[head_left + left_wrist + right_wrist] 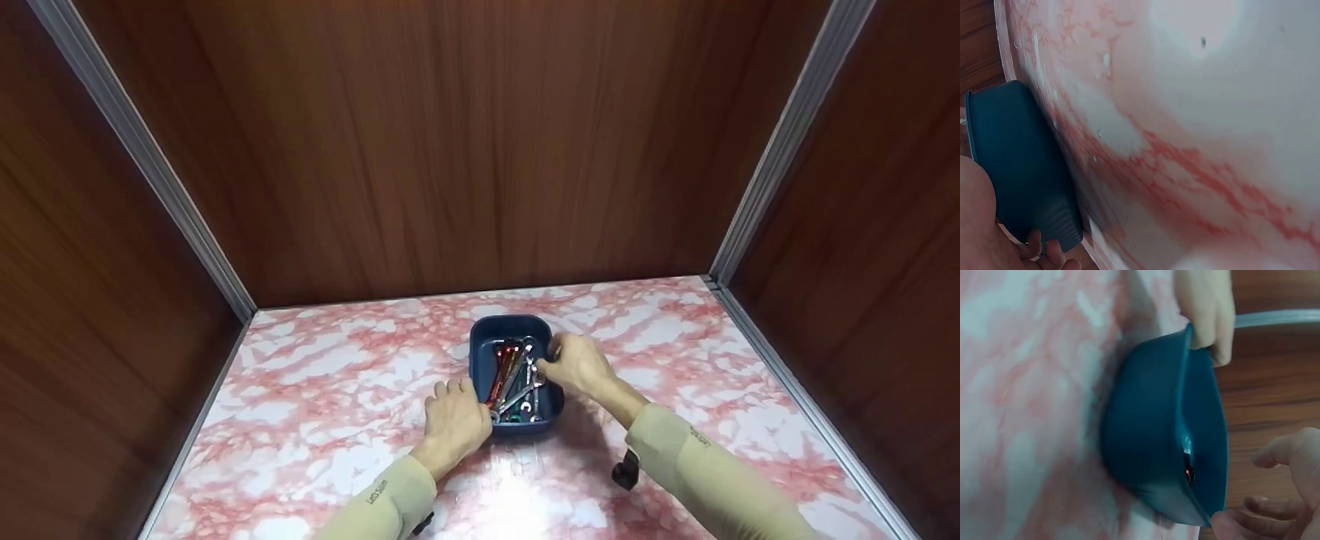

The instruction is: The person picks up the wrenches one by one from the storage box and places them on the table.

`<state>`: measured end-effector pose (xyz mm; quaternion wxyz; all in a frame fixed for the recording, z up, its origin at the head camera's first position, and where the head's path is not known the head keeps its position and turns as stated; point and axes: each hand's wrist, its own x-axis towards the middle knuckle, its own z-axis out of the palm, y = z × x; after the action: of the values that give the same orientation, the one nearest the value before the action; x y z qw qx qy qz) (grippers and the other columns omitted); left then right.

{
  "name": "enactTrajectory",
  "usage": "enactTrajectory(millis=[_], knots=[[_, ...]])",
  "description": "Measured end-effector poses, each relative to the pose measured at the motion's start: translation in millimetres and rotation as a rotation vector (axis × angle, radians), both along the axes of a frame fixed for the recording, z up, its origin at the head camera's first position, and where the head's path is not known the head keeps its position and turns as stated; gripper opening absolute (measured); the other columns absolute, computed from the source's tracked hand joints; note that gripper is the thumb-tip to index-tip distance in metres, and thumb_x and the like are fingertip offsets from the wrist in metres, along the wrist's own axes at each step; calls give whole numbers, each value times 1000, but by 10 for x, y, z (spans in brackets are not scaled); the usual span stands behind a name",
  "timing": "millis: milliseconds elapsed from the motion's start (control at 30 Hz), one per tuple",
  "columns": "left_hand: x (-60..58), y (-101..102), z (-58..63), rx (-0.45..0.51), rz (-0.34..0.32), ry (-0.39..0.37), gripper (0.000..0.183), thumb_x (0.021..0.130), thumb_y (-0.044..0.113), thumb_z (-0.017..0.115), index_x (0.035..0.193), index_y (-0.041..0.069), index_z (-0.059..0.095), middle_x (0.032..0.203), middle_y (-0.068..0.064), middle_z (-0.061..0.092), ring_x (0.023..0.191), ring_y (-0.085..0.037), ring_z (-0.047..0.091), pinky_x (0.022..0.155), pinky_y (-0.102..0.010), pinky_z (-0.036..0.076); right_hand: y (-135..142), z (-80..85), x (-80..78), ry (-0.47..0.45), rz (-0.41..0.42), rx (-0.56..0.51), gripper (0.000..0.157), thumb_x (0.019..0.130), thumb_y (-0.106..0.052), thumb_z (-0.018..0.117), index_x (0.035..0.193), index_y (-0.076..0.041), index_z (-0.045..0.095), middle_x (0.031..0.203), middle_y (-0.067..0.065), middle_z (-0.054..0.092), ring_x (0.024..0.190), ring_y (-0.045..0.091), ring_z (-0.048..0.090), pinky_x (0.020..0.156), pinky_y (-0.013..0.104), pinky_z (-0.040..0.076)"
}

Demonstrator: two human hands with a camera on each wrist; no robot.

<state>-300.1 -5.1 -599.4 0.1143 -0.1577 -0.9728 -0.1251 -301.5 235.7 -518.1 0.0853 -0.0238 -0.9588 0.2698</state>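
A dark blue bin (517, 430) with rounded corners stands on the table and holds several wrenches (513, 382), some silver, others red, orange and green. My left hand (456, 417) grips the bin's near left rim, thumb over the edge; its fingers (1053, 253) lie along the outer wall in the left wrist view. At the right rim is my right hand (579, 365), its thumb reaching over the bin beside a silver wrench. The right wrist view shows that hand's fingers (1266, 524) parted, with one fingertip at the rim and nothing visibly held. Most wrenches are hidden there by the bin's wall.
The table (330, 420) has a red and white marbled top. Brown wood-grain panels (480, 150) enclose it at the back and both sides, with grey metal strips (795, 135) at the corners. A dark strap end (625, 471) hangs below the right sleeve.
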Motion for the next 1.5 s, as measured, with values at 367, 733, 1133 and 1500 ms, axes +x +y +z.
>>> enactTrajectory(millis=[367, 733, 1133, 1500], knots=[[4, 7, -12, -2, 13, 6, 34, 100, 32, 66, 114, 1, 64, 106, -20, 70, 100, -40, 62, 80, -53, 54, -94, -11, -138, -113, -59, -283, 58, 92, -41, 82, 130, 2, 73, 110, 17, 80, 95, 31, 78, 84, 40, 64], [16, 16, -25, -18, 14, 60, 33, 99, 32, 64, 111, 1, 66, 105, -20, 72, 101, -41, 64, 79, -53, 55, -194, -68, -262, -257, -125, -643, 56, 98, -35, 81, 136, 3, 63, 111, 15, 68, 107, 36, 78, 85, 52, 70], [36, 13, -13, -12, 6, 71, 31, 99, 31, 64, 108, 2, 66, 102, -19, 71, 99, -40, 64, 77, -53, 54, -400, -157, -413, -305, -191, -576, 44, 94, -43, 82, 114, -6, 70, 116, 21, 78, 108, 39, 82, 87, 57, 70], [23, 6, -19, -4, -2, 65, 31, 97, 32, 65, 108, 2, 65, 103, -19, 71, 98, -39, 63, 77, -53, 54, -433, -235, -433, -392, -208, -684, 45, 95, -38, 80, 117, 2, 76, 103, 15, 81, 83, 27, 82, 82, 48, 71]])
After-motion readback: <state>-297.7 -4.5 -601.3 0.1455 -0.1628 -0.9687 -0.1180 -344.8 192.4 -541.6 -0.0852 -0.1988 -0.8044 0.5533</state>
